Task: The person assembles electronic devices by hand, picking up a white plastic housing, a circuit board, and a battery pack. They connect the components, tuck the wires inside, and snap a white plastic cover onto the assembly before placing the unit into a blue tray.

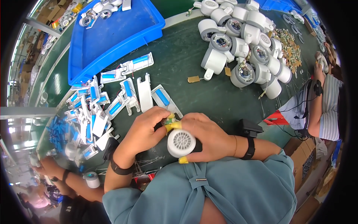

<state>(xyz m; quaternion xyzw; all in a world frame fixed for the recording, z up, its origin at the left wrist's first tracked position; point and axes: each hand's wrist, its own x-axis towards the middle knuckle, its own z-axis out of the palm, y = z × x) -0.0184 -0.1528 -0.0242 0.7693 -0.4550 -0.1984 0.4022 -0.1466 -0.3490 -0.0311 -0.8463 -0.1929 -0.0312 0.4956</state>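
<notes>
Close to my body, my right hand (209, 136) is wrapped round a white round fan housing (181, 143) with a spoked grille facing up. Yellow finger covers show on several of my fingertips. My left hand (146, 130) pinches a small green circuit board (170, 121) just beyond the housing, and right-hand fingertips meet it there. Whether a wire joins board and housing is hidden by the fingers. Just past my left hand lie a white handle shell with a blue battery (162, 97) and a plain white handle cover (144, 93).
Many white handle shells with batteries (91, 98) are heaped at left, below a blue tray (115, 33). White fan housings (246, 41) pile up at far right, beside small circuit boards (289, 46). Co-workers' arms (317, 100) appear at right and lower left, one near a white housing (91, 180).
</notes>
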